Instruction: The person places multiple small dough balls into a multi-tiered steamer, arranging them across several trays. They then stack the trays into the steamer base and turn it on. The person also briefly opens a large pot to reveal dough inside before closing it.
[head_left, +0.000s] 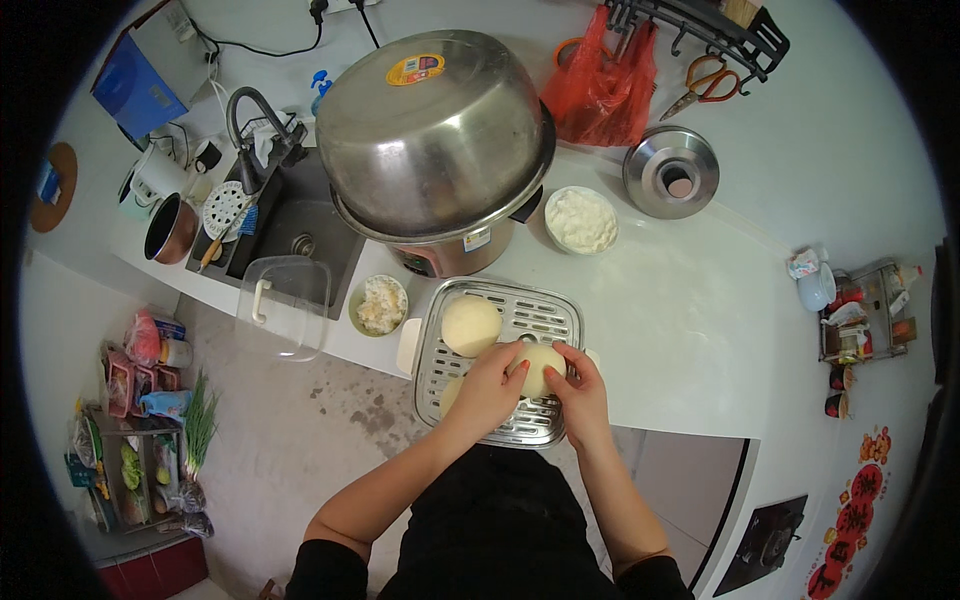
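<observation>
A round pale dough ball (537, 369) is held between my left hand (491, 382) and my right hand (580, 391), low over a slotted metal steamer tray (555, 298) at the counter's front edge. Another dough ball (471, 325) rests on the tray's far left part. Part of a third ball (450, 395) shows beside my left hand, mostly covered by it. Whether the held ball touches the tray is hidden by my fingers. Left of the tray stands a small bowl (381, 304) with pale, lumpy contents.
A large steel basin (435, 135) sits upside down over an electric cooker (457, 251) behind the tray. A bowl of white powder (581, 220) and a round metal lid (671, 172) stand farther right. A clear plastic lid (289, 330) overhangs the counter near the sink (300, 210).
</observation>
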